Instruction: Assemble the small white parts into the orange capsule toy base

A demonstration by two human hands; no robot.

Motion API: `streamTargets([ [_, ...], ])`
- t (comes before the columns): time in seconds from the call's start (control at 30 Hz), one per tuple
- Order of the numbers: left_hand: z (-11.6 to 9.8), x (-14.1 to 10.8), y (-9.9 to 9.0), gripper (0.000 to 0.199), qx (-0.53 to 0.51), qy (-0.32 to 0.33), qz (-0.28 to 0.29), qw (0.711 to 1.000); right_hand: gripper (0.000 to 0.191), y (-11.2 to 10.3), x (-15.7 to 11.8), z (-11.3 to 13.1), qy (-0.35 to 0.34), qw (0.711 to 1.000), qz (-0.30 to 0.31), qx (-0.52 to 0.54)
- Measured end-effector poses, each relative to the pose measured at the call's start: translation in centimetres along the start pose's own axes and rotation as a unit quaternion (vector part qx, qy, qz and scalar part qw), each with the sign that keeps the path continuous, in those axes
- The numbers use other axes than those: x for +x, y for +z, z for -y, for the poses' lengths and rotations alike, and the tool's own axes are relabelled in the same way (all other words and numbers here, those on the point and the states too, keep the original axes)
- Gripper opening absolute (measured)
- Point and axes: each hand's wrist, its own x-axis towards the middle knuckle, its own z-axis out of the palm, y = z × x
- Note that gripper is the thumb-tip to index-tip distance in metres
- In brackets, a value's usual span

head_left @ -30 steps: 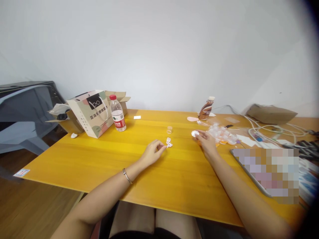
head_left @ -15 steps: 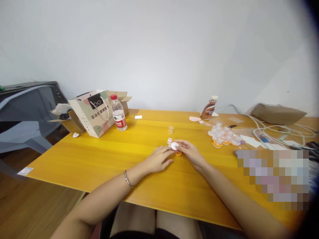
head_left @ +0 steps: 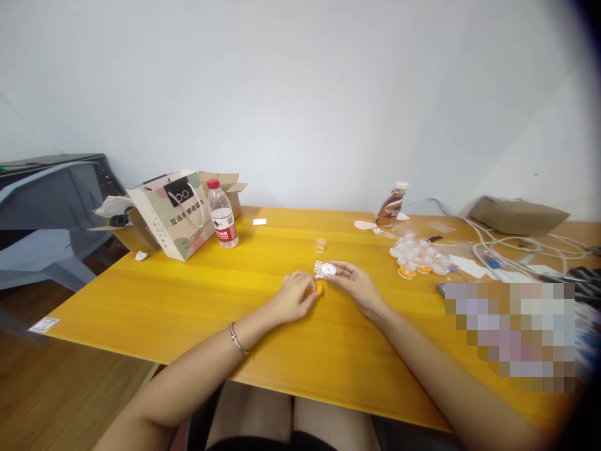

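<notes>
Head view: on the yellow wooden table, a red-capped water bottle is stood upright, well to the left of the work. The left hand is reached in from the near side, its thumb and index fingertip brought together on the near-left side of an orange round cap. By these fingertips the cap appears to be pinched; it is partly covered by them, and whether it is also touched by the table cannot be told. Its visible outline is narrow, with the longer axis run roughly away from the body.

Just beyond the cap, white openwork pieces are laid in a small group, and farther out a small clear cylindrical container is set. Immediately to the right of the openwork pieces, a white disc is held at its rim between thumb and fingers of the right hand, the remaining fingers being loosely curled. The disc is placed beyond the orange cap and slightly to its right, with its broad face shown to the camera; by its round shape no clear long axis is given. The cap is nearer to the left hand, the disc to the right. Farther right, clear pieces with orange bases are heaped.
</notes>
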Motion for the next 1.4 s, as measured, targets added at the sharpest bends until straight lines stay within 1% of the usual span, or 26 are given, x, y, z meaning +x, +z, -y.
streamTargets([
  [0.07, 0.5, 0.4, -0.3, 0.011, -0.095, -0.078, -0.062, 0.990, 0.044, 0.1, 0.0, 0.0, -0.007, 1.000, -0.002, -0.009],
  [0.13, 1.0, 0.8, -0.5, 0.016, -0.212, -0.135, -0.106, 0.962, 0.045, 0.3, -0.1, -0.1, -0.009, 1.000, 0.002, -0.022],
  [0.17, 1.2, 1.0, -0.6, 0.018, -0.265, -0.150, -0.116, 0.946, 0.045, 0.5, -0.2, -0.1, -0.009, 1.000, 0.006, -0.030],
  [0.23, 1.3, 1.2, -0.7, 0.020, -0.334, -0.156, -0.118, 0.922, 0.045, 0.8, -0.3, -0.2, -0.007, 0.999, 0.013, -0.047],
  [0.33, 0.9, 1.1, -0.8, 0.026, -0.371, -0.141, -0.096, 0.913, 0.042, 1.3, -0.7, -0.2, -0.008, 0.998, 0.017, -0.066],
  [0.47, 0.3, 1.1, -1.0, 0.035, -0.337, -0.136, -0.072, 0.929, 0.038, 1.7, -1.0, 0.0, -0.011, 0.997, 0.011, -0.073],
  [0.57, 0.4, 1.2, -1.0, 0.033, -0.298, -0.128, -0.074, 0.943, 0.037, 1.7, -1.1, 0.1, -0.020, 0.997, 0.006, -0.077],
  [0.73, 1.0, 1.2, -0.6, 0.032, -0.283, -0.088, -0.044, 0.954, 0.036, 1.8, -1.2, 0.0, -0.034, 0.995, 0.010, -0.093],
  [0.8, 1.0, 1.0, -0.5, 0.032, -0.255, -0.065, -0.044, 0.964, 0.035, 1.8, -1.2, 0.0, -0.037, 0.994, 0.014, -0.100],
  [0.9, 0.6, 0.7, -0.8, 0.033, -0.175, -0.007, -0.038, 0.984, 0.034, 1.8, -1.2, -0.1, -0.047, 0.992, 0.030, -0.109],
  [0.97, 0.2, 0.5, -1.1, 0.034, -0.125, 0.027, -0.028, 0.991, 0.034, 1.8, -1.2, -0.2, -0.049, 0.992, 0.045, -0.104],
  [1.13, -0.1, 0.4, -1.5, 0.038, -0.066, 0.061, 0.005, 0.996, 0.036, 1.9, -1.3, -0.4, -0.013, 0.995, 0.059, -0.080],
  [1.27, 0.2, 0.3, -1.5, 0.038, -0.055, 0.070, 0.013, 0.996, 0.040, 2.1, -1.4, -0.5, 0.025, 0.997, 0.059, -0.034],
  [1.4, 0.5, 0.2, -1.7, 0.042, -0.032, 0.079, 0.044, 0.995, 0.035, 2.2, -1.5, -0.4, 0.063, 0.994, 0.080, -0.034],
])
